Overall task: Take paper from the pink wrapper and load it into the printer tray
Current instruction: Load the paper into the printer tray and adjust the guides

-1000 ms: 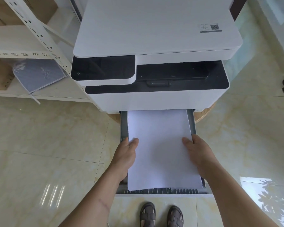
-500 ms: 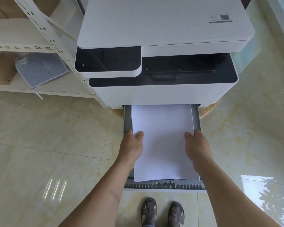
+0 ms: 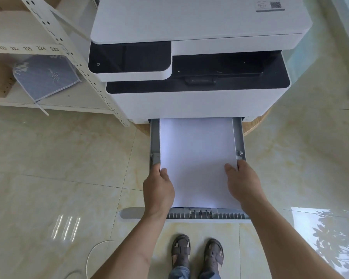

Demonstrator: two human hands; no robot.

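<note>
While the tray [image 3: 239, 137] stands pulled out from the base of the white printer [image 3: 199, 57], a stack of white paper [image 3: 196, 160] lies in it between the grey side walls, its far edge hidden under the printer body. The left hand [image 3: 158, 190] grips the stack's left edge, thumb on top of the sheets and the other fingers out of sight below or beside the stack. The right hand [image 3: 243, 184] holds the right edge the same way, thumb pressed on the top sheet, the remaining fingers tucked against the tray's right wall where they cannot be made out. Both hands cover the near corners of the paper, so whether the stack sits flat on the tray floor there cannot be told. The ribbed front lip of the tray [image 3: 206, 215] shows between the two wrists; its left end is blurred and partly behind the left forearm.

No pink wrapper appears anywhere in view. A round wooden stand [image 3: 256, 125] carrying the printer peeks out only as slivers at either side of the tray. At left, a pale metal shelf [image 3: 48, 27] with numbered labels is cut off by the frame, and a grey-blue cloth item [image 3: 46, 77] lies on it, its pattern too faint to read. A label with a code [image 3: 270, 6] on the printer lid is illegible. Two sandalled feet [image 3: 197, 252] stand on the glossy tiled floor [image 3: 58, 158].
</note>
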